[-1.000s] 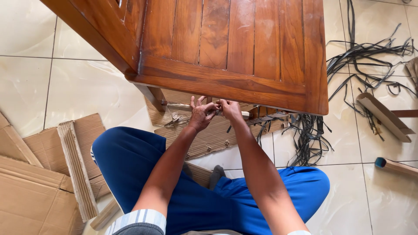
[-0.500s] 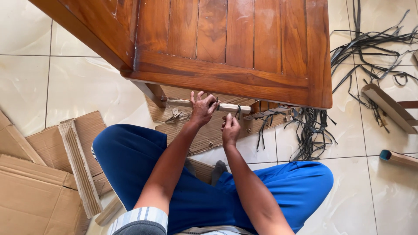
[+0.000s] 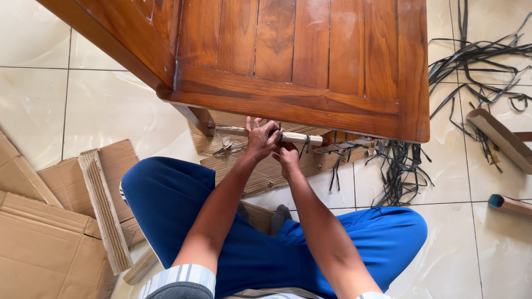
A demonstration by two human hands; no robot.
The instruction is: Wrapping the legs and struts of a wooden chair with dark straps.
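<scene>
reddish-brown wooden table [image 3: 310, 61], blue trousers [image 3: 166, 194], black strips [image 3: 399, 171]

Pale tiled floor [image 3: 100, 105], cardboard sheets [image 3: 39, 249] lying left, daylight

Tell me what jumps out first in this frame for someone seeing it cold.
A big reddish-brown slatted wooden panel fills the top of the view, tilted over a tiled floor. Just under its lower edge, the left hand grips a pale wooden rail, with the right hand close below it among dark strips. A tangle of those dark strips sprawls at the right, and flattened cardboard lies at the left.
</scene>
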